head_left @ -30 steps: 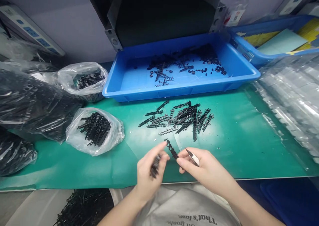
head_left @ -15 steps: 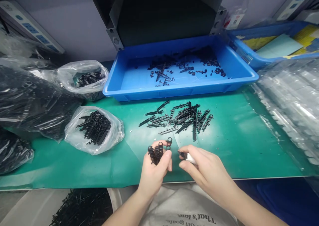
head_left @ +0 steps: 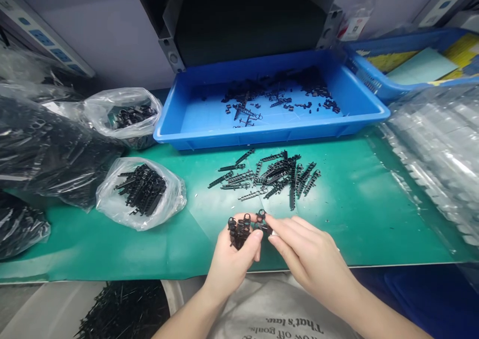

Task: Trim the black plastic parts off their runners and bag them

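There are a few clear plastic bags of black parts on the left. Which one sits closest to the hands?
The small clear bag lying on the green mat, just left of the left hand. The other small bag sits farther back beside the blue tray.

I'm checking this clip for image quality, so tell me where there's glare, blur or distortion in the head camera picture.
Head view: strong white glare on the clear plastic sheeting at right and on the green glossy mat; the blue plastic tray bows from wide-angle distortion; the left hand, its bundle of black plastic strips and the right hand look sharp enough, edges softer.
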### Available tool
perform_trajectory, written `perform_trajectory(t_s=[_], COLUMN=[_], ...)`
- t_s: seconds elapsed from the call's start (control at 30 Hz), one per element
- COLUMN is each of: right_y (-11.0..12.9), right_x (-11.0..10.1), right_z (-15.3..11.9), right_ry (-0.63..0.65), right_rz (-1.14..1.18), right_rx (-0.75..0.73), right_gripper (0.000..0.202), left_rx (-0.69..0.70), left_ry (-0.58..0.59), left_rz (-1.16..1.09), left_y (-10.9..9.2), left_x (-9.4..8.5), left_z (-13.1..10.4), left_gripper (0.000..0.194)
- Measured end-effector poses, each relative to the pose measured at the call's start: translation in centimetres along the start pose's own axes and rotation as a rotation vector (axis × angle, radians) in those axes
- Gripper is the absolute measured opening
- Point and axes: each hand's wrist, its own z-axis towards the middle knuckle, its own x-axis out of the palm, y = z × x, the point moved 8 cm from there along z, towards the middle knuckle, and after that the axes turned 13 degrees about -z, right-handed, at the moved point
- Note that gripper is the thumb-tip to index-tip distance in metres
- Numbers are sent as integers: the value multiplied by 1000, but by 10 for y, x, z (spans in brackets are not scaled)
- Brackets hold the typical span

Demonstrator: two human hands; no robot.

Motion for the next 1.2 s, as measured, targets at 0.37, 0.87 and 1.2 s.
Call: perform_trajectory(t_s=[0.37,0.87,1.2], right_y=[0,5,-26], right_x=[1,1,5], right_z=[0,-4,-12], right_ry=[3,-133,-92], right_rz=[20,-58,151], right_rx=[10,76,290], right_gripper=[32,31,31], left_rx=[-8,12,297], left_ry=[-17,-97,-171], left_rz=[-20,-51,791], left_y=[1,13,-42], left_x=[1,-1,-13], left_z=[1,0,27], left_gripper=[24,23,20])
